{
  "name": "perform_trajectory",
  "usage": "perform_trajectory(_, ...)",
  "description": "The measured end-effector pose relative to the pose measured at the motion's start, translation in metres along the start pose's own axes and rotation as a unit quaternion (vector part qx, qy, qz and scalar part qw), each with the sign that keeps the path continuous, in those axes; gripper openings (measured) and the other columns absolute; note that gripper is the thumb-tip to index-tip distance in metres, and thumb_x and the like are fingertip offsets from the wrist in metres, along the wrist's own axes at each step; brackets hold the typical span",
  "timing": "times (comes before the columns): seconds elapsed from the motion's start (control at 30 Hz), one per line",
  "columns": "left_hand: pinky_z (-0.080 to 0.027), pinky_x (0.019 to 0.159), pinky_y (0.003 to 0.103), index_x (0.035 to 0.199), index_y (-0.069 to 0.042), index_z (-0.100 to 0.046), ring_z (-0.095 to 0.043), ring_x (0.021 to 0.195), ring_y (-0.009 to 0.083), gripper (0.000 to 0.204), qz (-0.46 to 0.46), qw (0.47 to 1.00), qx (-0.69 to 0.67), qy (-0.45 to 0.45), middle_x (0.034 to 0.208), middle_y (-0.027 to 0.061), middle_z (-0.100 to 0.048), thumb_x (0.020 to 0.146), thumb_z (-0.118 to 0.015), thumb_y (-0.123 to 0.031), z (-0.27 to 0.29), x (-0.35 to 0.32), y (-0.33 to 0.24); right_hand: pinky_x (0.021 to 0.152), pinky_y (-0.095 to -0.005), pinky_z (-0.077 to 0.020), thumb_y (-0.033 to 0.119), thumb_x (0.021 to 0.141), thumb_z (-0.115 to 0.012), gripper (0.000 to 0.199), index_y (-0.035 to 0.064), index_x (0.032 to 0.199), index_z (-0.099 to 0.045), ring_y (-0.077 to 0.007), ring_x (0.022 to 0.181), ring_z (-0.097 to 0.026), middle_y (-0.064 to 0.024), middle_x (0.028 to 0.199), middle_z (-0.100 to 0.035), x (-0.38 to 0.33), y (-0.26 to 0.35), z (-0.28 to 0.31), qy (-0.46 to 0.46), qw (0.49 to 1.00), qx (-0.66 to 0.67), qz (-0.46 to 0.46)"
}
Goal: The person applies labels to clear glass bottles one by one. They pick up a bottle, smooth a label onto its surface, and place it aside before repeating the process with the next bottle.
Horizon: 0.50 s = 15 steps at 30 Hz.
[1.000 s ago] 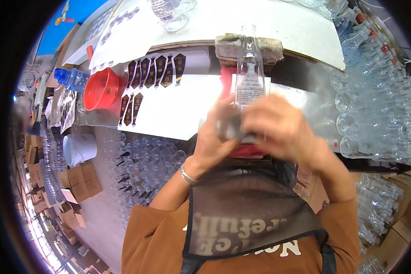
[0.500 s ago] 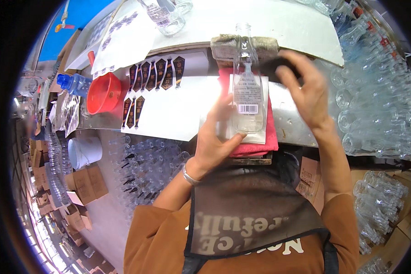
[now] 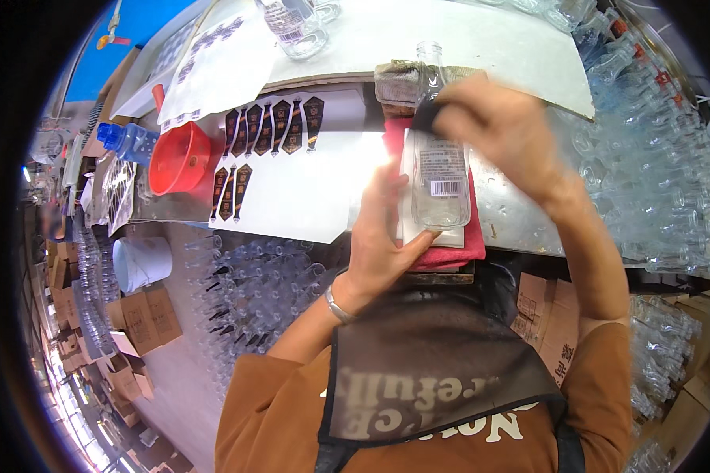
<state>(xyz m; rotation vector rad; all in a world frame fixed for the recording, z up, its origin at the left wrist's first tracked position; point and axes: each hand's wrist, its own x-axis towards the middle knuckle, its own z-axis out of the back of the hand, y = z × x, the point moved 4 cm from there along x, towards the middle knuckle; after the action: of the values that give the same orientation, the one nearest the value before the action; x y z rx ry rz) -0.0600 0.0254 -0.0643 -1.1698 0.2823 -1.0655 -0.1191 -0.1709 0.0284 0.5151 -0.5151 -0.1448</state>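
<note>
A clear glass bottle [image 3: 442, 211] with a printed label and barcode lies before me, its neck pointing away. It rests on a white pad over a folded red cloth [image 3: 475, 236], the neck end by a grey cloth roll [image 3: 394, 85]. My left hand [image 3: 377, 240] holds the bottle's lower left, thumb at the base, its fingertips partly blurred. My right hand [image 3: 505, 134] is blurred over the bottle's shoulder, closed on a small black pad [image 3: 426, 117] that meets the glass there. The pad's exact kind is unclear.
Left, a white sheet [image 3: 292, 193] carries several dark tie-shaped stickers [image 3: 292, 130]. Beyond it stand a red plastic scoop [image 3: 183, 162] and a blue-capped bottle [image 3: 130, 143]. Another labelled glass bottle [image 3: 300, 35] lies on the far board. Many clear bottles [image 3: 647, 189] crowd the right side.
My right hand has swung left and inward with the black pad, from beside the bottle onto its shoulder. The bottle and my left hand appear slightly farther right.
</note>
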Motion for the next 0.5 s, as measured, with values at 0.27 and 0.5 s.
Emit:
perform_trajectory(0.27, -0.047, 0.105, 0.043, 0.161, -0.004, -0.007, -0.055, 0.129, 0.0331, 0.116, 0.009, 0.998, -0.004, 0.055, 0.155, 0.0247, -0.038, 0.074, -0.084, -0.007, 0.003, 0.001, 0.001, 0.078, -0.0341, -0.0545, 0.006, 0.079, -0.077, 0.029, 0.0031, 0.106, -0.070, -0.0254, 0.087, -0.067, -0.0119, 0.097, -0.069, -0.044, 0.004, 0.001, 0.001, 0.993, 0.118, 0.011)
perform_trajectory(0.5, -0.040, 0.112, 0.041, 0.158, 0.000, -0.019, -0.048, 0.137, 0.0311, 0.090, 0.182, 0.964, -0.188, 0.049, 0.151, 0.0225, -0.043, 0.087, -0.074, -0.010, 0.011, 0.045, 0.001, 0.088, -0.0265, -0.0526, 0.009, 0.100, -0.056, 0.029, 0.0024, 0.126, -0.064, -0.0106, 0.094, -0.065, -0.0042, 0.097, -0.071, -0.022, -0.051, 0.027, -0.183, 0.872, 0.407, -0.198)
